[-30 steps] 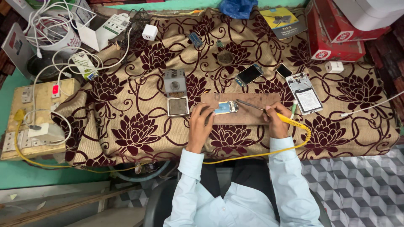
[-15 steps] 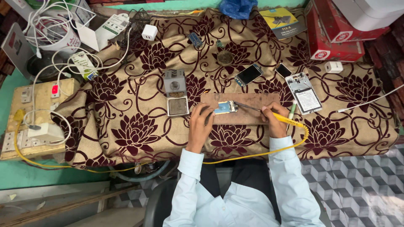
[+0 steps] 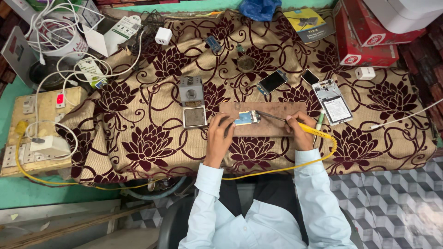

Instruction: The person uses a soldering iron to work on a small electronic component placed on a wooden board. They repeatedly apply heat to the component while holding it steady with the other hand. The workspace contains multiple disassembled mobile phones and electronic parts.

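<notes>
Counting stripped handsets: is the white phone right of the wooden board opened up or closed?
Opened up. The white phone lies flat on the cloth with its back off, showing the dark battery inside.

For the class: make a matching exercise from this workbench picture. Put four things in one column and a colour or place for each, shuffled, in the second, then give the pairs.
Things:
1. soldering iron
2. small circuit board
3. white plug adapter
4. opened phone

Descriptions:
A. on the cloth to the right of the wooden board
B. yellow handle, held in the right hand
C. on the far part of the cloth, near the tangled white cables
D. on the wooden board, steadied by the left hand

Pairs: 1-B, 2-D, 3-C, 4-A
</notes>
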